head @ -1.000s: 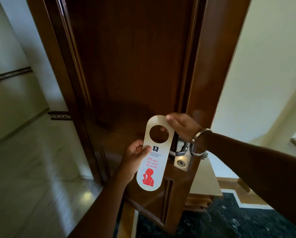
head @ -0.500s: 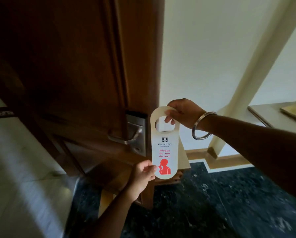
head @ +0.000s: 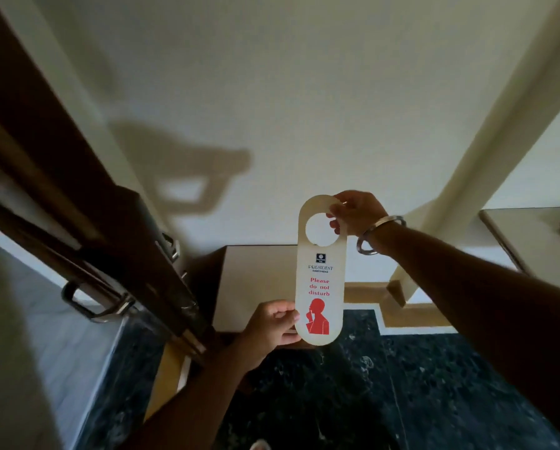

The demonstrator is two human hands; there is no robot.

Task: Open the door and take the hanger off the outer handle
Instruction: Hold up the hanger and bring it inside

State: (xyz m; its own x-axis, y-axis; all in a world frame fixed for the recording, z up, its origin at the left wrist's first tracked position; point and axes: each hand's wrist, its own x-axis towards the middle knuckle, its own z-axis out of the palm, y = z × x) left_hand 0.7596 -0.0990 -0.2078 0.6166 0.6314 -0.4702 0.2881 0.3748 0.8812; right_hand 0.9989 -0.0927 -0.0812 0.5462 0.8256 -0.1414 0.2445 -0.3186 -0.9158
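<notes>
Between the open door (head: pixel 87 203) and the pale wall, the hanger (head: pixel 319 287) hangs upright in mid-air, held at both ends and well clear of any handle. Its printed side faces the camera, with "Please do not disturb" in red above a red figure, and its round hole at the top is empty, with only wall showing through it.

At the top, the right hand (head: pixel 358 216) has its fingers closed in a pinch on the rim beside the hole. A metal bangle (head: pixel 379 233) sits on that wrist. At the bottom, the left hand (head: pixel 273 326) has its thumb and fingers closed on the left edge of the card, next to the red figure.

Left of the hanger, the door stands swung open and is seen nearly edge-on. A bar handle (head: pixel 91 305) on its far face is bare, and a second handle (head: pixel 171 246) shows on the near face. Neither hand touches the door. A low cabinet (head: pixel 255 280) stands behind the card, against the wall.

Judged from this, both parts of the task look done: the door is open and the hanger is off the handle and in hand. Nothing seems left but to put the card somewhere, which the task does not ask for
</notes>
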